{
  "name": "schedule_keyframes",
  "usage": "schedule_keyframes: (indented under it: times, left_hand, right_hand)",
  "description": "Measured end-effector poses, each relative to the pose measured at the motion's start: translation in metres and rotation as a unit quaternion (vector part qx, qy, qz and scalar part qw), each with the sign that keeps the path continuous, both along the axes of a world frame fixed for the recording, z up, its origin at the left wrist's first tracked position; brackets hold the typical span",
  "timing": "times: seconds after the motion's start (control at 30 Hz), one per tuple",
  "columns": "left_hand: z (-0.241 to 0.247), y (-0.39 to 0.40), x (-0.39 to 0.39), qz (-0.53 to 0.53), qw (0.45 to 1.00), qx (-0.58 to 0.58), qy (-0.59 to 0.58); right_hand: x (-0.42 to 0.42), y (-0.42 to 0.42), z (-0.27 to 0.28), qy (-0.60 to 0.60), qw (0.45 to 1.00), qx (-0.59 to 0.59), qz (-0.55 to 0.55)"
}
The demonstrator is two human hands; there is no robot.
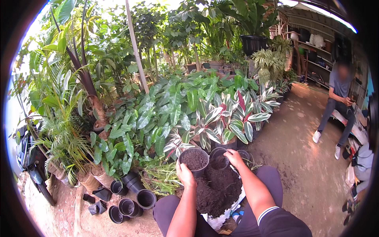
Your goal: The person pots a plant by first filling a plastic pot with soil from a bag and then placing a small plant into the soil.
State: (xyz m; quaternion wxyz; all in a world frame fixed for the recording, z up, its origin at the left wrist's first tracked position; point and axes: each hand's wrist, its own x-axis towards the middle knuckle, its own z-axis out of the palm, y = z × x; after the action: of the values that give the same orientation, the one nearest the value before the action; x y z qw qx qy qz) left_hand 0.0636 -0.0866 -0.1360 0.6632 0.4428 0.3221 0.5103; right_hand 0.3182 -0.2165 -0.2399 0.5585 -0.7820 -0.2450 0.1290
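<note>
My left hand [186, 175] grips the side of a black plastic pot [194, 161] filled nearly to its rim with dark potting soil. In my right hand [234, 158] is a second black pot [219, 160], held by its rim and tilted, with a little soil inside. Both pots are above an open white sack [220, 220] heaped with loose dark soil [216, 192] between my knees. Another dark pot [244, 155] stands just beyond my right wrist, partly hidden.
Several black pots [127, 207] lie on the ground at left, beside a fern [161, 176]. Variegated plants [228, 118] and broad-leaved green plants [168, 109] crowd the front. A person [340, 89] sits on a bench at right, beyond the dirt floor [299, 154]. A motorbike [35, 166] is at far left.
</note>
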Motion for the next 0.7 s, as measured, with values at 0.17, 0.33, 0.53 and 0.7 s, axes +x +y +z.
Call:
schedule_keyframes:
  times: [0.17, 0.33, 0.53, 0.7]
  left_hand:
    - [0.010, -0.009, -0.021, -0.022, 1.000, 0.016, -0.002]
    - [0.005, -0.005, -0.038, -0.029, 0.998, -0.038, -0.028]
    - [0.010, -0.009, -0.016, -0.060, 0.995, -0.038, -0.067]
    - [0.015, -0.009, -0.001, -0.095, 0.982, -0.109, -0.119]
  right_hand:
    - [-0.014, 0.011, 0.061, -0.066, 0.991, 0.103, -0.047]
    - [-0.050, 0.015, 0.157, -0.201, 0.974, 0.106, 0.010]
    - [-0.101, 0.003, 0.257, -0.283, 0.947, 0.129, 0.079]
    - [-0.121, 0.010, 0.247, -0.400, 0.904, 0.108, 0.105]
